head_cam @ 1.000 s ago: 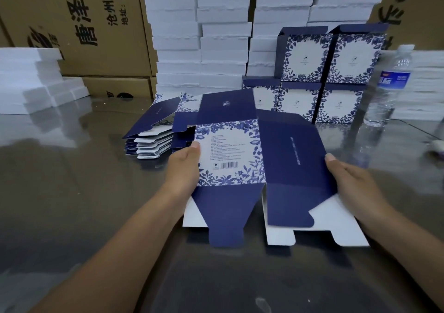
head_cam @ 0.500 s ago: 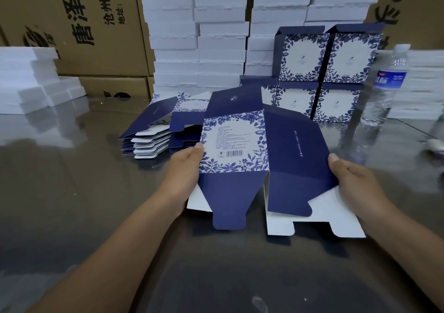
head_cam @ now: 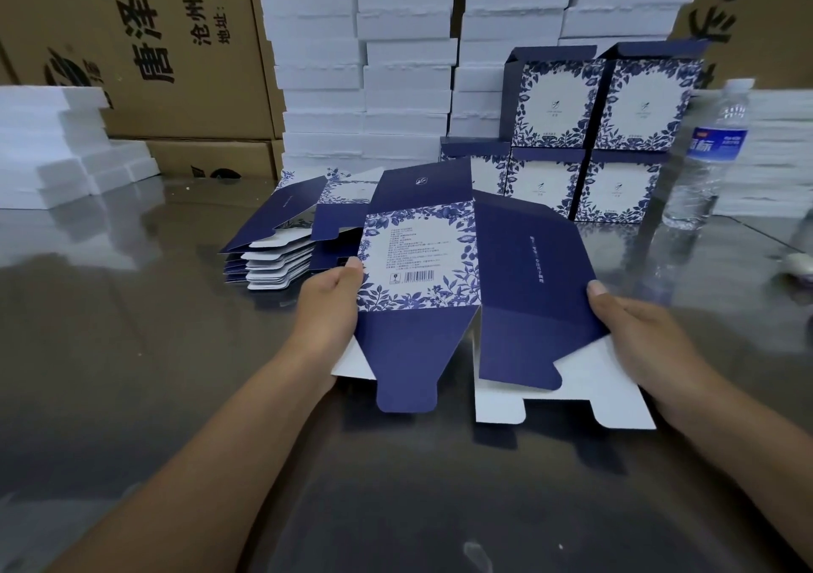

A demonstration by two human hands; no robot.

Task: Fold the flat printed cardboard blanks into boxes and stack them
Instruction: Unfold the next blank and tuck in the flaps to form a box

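Centre of frame: the flat blank (head_cam: 440, 273), gripped at both side edges by the fingers of the left hand (head_cam: 325, 308) and right hand (head_cam: 638, 335), has lifted slightly above the tabletop (head_cam: 132, 352), probably the start of squaring it open; finished boxes (head_cam: 594, 132) stand upper right.

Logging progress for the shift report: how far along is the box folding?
Done: at least five folded boxes stand stacked in two rows at the back right. In hand: the left hand and right hand grip one blank by its side edges; it is opened only slightly, bottom flaps unfolded. To do: a pile of flat blanks waits behind the left hand.
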